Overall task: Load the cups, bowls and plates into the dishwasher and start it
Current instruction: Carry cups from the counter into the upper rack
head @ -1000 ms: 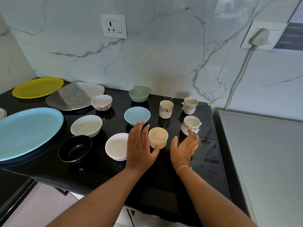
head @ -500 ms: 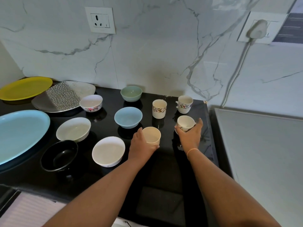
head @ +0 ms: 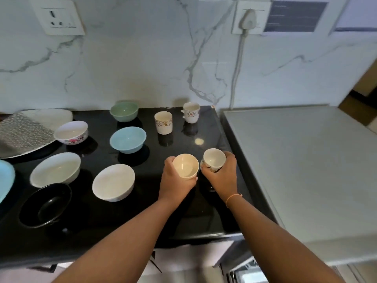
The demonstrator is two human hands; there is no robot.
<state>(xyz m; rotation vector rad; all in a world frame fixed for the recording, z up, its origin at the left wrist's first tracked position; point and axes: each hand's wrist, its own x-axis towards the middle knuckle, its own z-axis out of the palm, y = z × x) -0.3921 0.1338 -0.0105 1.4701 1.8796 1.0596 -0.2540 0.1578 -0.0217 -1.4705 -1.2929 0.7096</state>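
Black counter (head: 126,219): left hand (head: 173,181) grips cream cup (head: 185,166), right hand (head: 223,176) floral cup (head: 214,160).

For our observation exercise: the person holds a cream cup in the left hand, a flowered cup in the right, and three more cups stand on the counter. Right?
Not three: the head view shows two more cups standing on the counter, a tall cup and a handled cup. The left hand does hold the cream cup, the right hand the flowered cup.

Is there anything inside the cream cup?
Empty: looking down into the cream cup, gripped by the left hand, its bare inside and bottom show.
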